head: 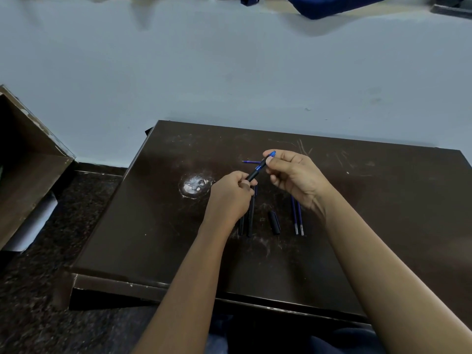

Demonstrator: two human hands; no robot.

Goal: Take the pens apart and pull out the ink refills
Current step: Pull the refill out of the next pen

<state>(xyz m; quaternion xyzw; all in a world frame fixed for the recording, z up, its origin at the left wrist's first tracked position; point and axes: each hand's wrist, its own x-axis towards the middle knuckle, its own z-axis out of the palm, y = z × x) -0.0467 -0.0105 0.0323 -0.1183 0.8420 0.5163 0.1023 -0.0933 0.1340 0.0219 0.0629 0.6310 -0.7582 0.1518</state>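
head view: both hands grip one pen (258, 169) above the table (153, 226), left hand (231, 195) on the black barrel, right hand (293, 175) pinching the blue tip end, likely to twist it apart. two refills (297, 215) lie side by side under the right wrist, probably set apart as finished

The near end of the pen (258, 169) is enclosed by the left hand (231, 198). Two dark barrels (246, 223) are partly covered by that hand; their upper ends cannot be seen.
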